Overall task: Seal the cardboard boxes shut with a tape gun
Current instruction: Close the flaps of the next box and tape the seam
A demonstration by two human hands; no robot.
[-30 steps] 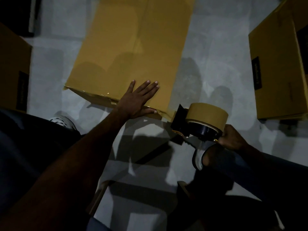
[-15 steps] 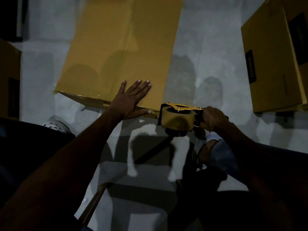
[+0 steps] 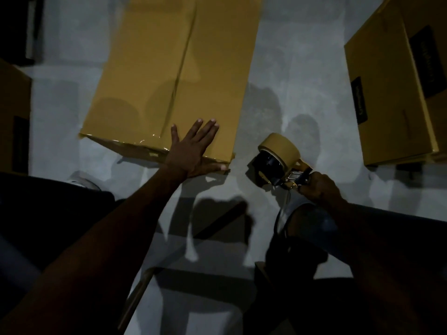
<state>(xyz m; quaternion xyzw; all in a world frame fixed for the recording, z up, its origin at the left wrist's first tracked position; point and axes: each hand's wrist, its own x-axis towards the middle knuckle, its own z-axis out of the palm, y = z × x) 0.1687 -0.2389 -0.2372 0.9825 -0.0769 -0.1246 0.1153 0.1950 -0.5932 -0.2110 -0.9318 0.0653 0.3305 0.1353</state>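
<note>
A large closed cardboard box (image 3: 174, 76) lies on the pale floor ahead of me, its centre seam running away from me and shiny tape along its near edge. My left hand (image 3: 193, 151) lies flat with straight fingers on the box's near right corner, the thumb along the edge. My right hand (image 3: 316, 184) grips the handle of a tape gun (image 3: 278, 160) with a brown tape roll. The gun is to the right of the box corner and apart from it.
A second cardboard box (image 3: 391, 93) with a dark label lies at the right. Part of another box (image 3: 12, 117) shows at the left edge. A white shoe (image 3: 79, 182) is near the box's left corner. My dark trousers fill the bottom.
The tape gun has swung away from the box's near right corner to the right and turned, with the roll now pointing up. My left hand has stayed flat on the box.
</note>
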